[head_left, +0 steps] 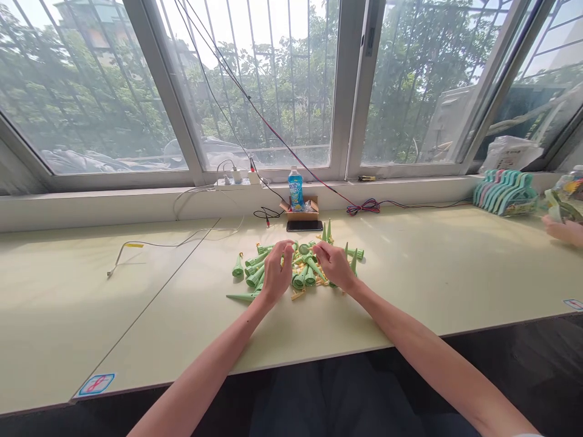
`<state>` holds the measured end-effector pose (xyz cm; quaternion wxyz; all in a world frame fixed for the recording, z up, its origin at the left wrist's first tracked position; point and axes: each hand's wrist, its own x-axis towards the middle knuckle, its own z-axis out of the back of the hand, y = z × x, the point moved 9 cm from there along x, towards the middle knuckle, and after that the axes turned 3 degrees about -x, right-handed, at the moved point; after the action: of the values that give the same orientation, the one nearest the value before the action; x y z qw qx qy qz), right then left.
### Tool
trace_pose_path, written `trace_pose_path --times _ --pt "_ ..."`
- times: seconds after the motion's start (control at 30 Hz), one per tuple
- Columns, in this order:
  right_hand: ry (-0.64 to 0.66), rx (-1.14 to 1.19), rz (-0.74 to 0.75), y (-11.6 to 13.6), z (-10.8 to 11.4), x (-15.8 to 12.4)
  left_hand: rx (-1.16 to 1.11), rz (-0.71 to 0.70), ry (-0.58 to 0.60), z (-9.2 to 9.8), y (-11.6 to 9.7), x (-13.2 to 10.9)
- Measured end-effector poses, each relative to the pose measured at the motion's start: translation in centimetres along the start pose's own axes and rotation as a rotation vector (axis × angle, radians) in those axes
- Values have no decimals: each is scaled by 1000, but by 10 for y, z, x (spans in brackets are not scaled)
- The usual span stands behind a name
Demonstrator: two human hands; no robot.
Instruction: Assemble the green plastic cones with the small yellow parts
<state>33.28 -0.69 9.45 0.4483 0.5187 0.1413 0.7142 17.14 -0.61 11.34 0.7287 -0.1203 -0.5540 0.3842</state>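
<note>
On the pale table lies a heap of green plastic cone-shaped spikes [255, 279], with small yellow plastic clips [298, 295] scattered among them. My left hand [277, 270] is over the heap's left side, thumb and fingers pinched together; what they hold is too small to make out. Across from it, my right hand [334, 262] is closed, its fingertips close to the round end of a green piece [304, 249] between the two hands. Whether the right fingers grip that piece cannot be told. A few cones stand tip up beyond and beside the right hand.
Behind the heap are a phone [304, 226] and a small cardboard box [310, 212] with a blue bottle [296, 189]. Cables [364, 207] run along the sill. At right, pastel hangers [505, 193] stand near another person's hand [565, 230]. A white cable [155, 244] lies left.
</note>
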Motion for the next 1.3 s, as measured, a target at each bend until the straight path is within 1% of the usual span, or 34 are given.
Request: trace_pose_path --times 0.1,0.17,0.27,0.5,0.73,0.9,0.97,1.1,1.23,1.3 --pt "8 29 24 4 0 0 7 62 73 -5 3 -1" --pt "33 53 42 6 -2 0 -4 72 118 -9 2 -2" --pt "57 73 48 6 -5 -1 -17 72 150 -11 0 -3" --pt "51 84 19 1 -5 -1 -84 16 196 -16 -3 -4" --pt "25 15 26 3 -1 0 -83 -86 208 -20 -5 -5" --pt "32 -3 33 3 -3 1 -45 -161 195 -21 -9 -8" --pt "33 -7 30 3 -3 1 -44 -167 192 -21 -9 -9" --pt "16 -4 28 4 -3 0 -59 -113 166 -20 -6 -7" --pt "-8 18 42 6 -2 -2 -73 -30 61 -9 -3 -4" --pt "-16 34 44 8 -1 -3 -63 13 30 -4 -1 -3"
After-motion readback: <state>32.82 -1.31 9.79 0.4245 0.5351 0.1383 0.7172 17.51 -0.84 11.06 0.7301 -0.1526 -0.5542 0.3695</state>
